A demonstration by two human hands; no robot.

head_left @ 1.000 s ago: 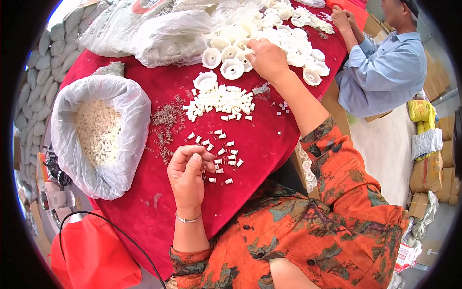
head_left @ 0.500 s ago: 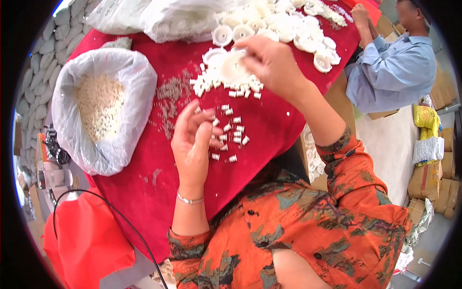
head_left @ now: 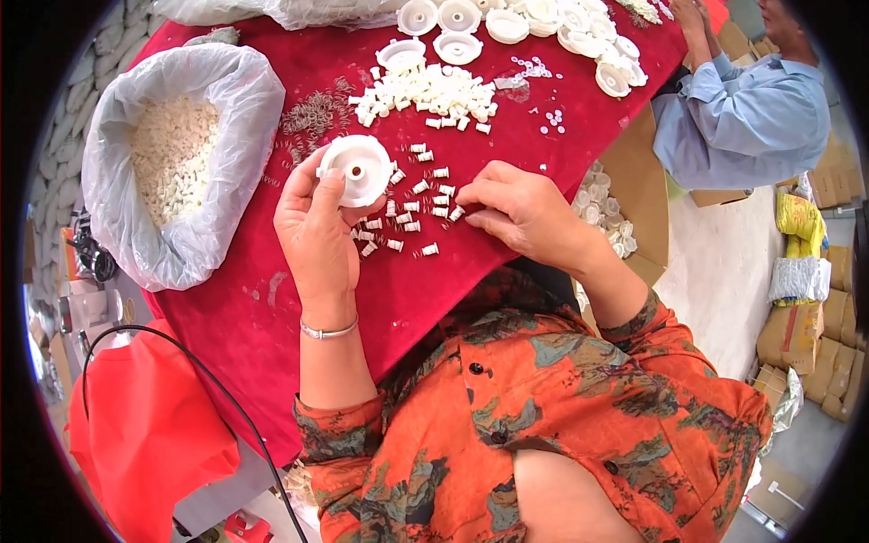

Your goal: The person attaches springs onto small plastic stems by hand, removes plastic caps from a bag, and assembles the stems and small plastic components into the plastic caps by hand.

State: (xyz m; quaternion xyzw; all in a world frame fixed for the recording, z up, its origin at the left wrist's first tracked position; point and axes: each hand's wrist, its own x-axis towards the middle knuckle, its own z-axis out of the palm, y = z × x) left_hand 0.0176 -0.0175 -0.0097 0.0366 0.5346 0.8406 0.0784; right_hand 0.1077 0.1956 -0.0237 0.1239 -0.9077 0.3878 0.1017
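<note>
My left hand [head_left: 308,237] grips a round white plastic cap [head_left: 369,187] by its edge, thumb on the inner face. That dished side is turned up, and a hole shows at its centre. To the right, my right hand [head_left: 534,215] is low over the cloth, fingertips pinched on a small white plastic plug [head_left: 456,214]. Between the hands lie several more white plugs [head_left: 412,206], many with a thin metal spring at one end. Beyond them is a heap of loose white plugs [head_left: 421,92], with a scatter of small springs [head_left: 317,113] to its left.
A plastic-lined sack [head_left: 258,172] of small cream pieces stands at the left. More white caps [head_left: 456,47] and tiny clear discs [head_left: 534,67] lie farther back on the red cloth [head_left: 272,339]. A cardboard box [head_left: 647,204] is at the right, near a co-worker in blue [head_left: 742,118].
A white cap has come from the far pile into my left hand, which was open before. My right hand has drawn back toward me from the caps to a small plug.
</note>
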